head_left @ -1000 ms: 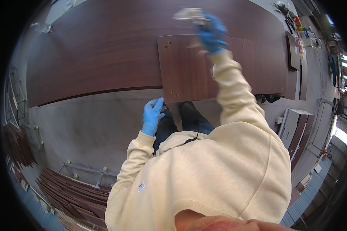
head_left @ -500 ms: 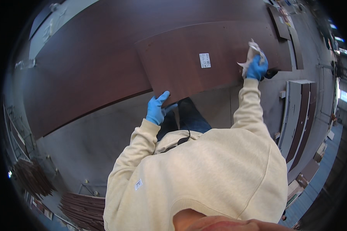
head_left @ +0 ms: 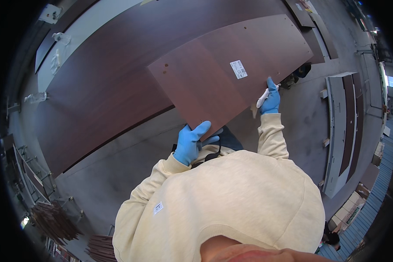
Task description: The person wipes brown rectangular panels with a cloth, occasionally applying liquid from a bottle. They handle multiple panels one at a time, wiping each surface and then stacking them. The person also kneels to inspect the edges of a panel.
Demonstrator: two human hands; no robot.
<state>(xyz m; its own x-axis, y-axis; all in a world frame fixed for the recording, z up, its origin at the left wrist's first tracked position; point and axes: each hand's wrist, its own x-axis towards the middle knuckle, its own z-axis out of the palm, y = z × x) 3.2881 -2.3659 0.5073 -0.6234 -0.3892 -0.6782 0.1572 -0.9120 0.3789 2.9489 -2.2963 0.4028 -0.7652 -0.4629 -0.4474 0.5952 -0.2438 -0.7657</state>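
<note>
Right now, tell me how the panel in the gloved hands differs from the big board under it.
The held panel is smaller and carries a white label; the big board is longer and shows none. The panel lies skewed on top, gripped by the left hand and right hand; the board lies untouched. Both are dark reddish-brown wood.

Just one view here, a wide fisheye worn on the person's head, looking steeply down over their own chest and cream hoodie (head_left: pixel 231 205), which fills the lower middle and sits closest to the lens. Both forearms come up from the bottom edge toward the middle. The left hand (head_left: pixel 190 142) and right hand (head_left: pixel 271 98), in blue gloves, land around centre frame, fairly near. The dark brown panel (head_left: pixel 231 74) and the long dark surface (head_left: pixel 105 83) behind it lie farther out, in the upper half. Straight edges bow toward the black rim, and the grey floor (head_left: pixel 118 174) shows below-left.
</note>
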